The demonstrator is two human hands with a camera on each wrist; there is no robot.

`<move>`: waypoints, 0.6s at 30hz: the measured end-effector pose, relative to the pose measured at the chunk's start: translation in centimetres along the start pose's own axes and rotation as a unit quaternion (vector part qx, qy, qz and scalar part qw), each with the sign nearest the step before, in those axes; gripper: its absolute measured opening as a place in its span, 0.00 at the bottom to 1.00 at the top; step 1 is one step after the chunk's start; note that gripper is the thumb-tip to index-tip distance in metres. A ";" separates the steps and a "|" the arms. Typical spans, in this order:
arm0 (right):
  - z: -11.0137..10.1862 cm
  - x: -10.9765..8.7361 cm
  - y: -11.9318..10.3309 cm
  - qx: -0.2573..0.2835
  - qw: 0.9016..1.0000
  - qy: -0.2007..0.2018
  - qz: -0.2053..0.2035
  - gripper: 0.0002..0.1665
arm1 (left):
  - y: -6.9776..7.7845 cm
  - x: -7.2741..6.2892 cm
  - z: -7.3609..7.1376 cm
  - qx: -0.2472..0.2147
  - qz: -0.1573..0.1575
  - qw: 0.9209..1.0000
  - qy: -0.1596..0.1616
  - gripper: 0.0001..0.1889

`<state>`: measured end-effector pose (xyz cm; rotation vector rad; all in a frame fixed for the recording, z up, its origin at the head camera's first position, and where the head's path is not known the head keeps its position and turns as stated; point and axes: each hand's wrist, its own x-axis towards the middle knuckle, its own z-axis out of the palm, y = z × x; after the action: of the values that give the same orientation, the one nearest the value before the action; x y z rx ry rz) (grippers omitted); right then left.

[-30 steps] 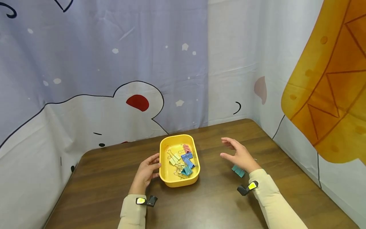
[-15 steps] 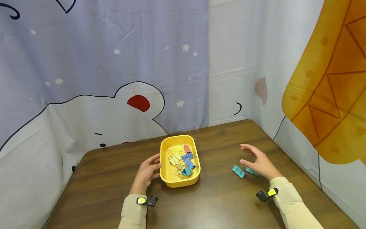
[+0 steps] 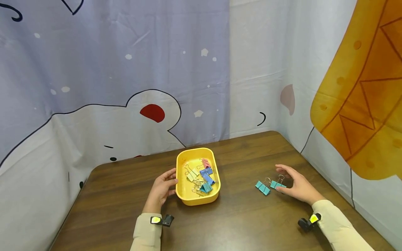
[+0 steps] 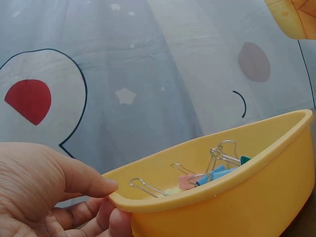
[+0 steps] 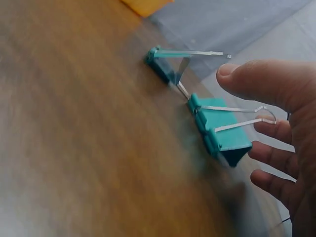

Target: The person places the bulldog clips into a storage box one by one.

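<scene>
My left hand (image 3: pixel 160 190) holds the left edge of a yellow plastic tray (image 3: pixel 201 202). In the left wrist view its thumb lies at the rim and the other fingers curl against the outer wall. Two teal binder clips lie side by side on the table at the right. My right hand (image 3: pixel 298 187) is spread around the right-hand clip (image 5: pixel 222 128), thumb on the near side, fingers beyond it. Whether the fingers touch that clip I cannot tell. Left of it sits the other teal clip (image 3: pixel 262 188), free of the hand.
Inside the tray are several binder clips: pale yellow ones (image 3: pixel 192 174), blue ones (image 3: pixel 207 176), a pink one (image 3: pixel 205 162) and a teal one (image 3: pixel 206 188). The brown wooden table (image 3: pixel 113 205) meets a printed curtain (image 3: pixel 201 69) at its back and right side.
My right hand has moved rightward and down from between the tray and the clips to the right-hand teal clip, uncovering both clips. The left hand and tray have stayed put.
</scene>
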<state>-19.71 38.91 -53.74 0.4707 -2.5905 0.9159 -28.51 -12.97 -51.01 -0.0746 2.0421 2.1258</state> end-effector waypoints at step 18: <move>0.6 -0.2 0.2 -0.078 0.996 -0.016 -0.038 0.46 | 0.2 -0.1 0.0 0.005 -0.003 1.000 -0.001 0.28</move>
<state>-19.74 38.71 -54.41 0.5409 -2.6278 0.6798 -28.48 -13.02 -50.84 -0.0761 2.0481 2.1126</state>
